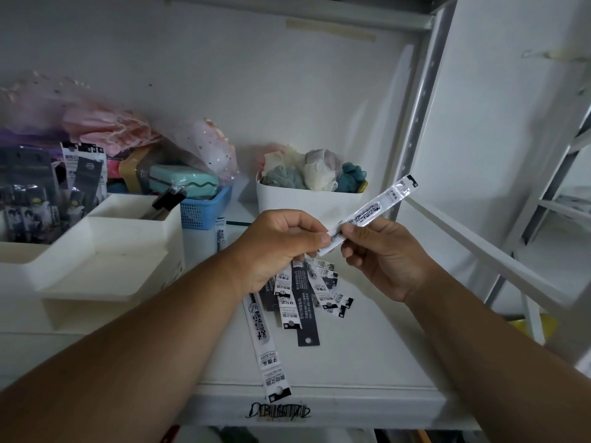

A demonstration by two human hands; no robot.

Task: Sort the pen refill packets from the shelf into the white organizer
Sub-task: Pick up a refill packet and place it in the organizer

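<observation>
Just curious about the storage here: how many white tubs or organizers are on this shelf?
2: the stepped white organizer at the left, beside the left hand, and a white bin of cloth-like bundles against the back wall. Clutter at the far left may hide others.

You have one long, narrow pen refill packet (371, 215) raised above the shelf (367, 356), clear with white and black print, tilted so its far end points up and to the right. More refill packets (299, 295) hang fanned beneath your hands, white ones and dark ones mixed, their lower ends reaching the shelf; one stretches past its front edge. The white organizer (105, 260) sits on your left in stepped open compartments; the rear one seems to hold something dark.
</observation>
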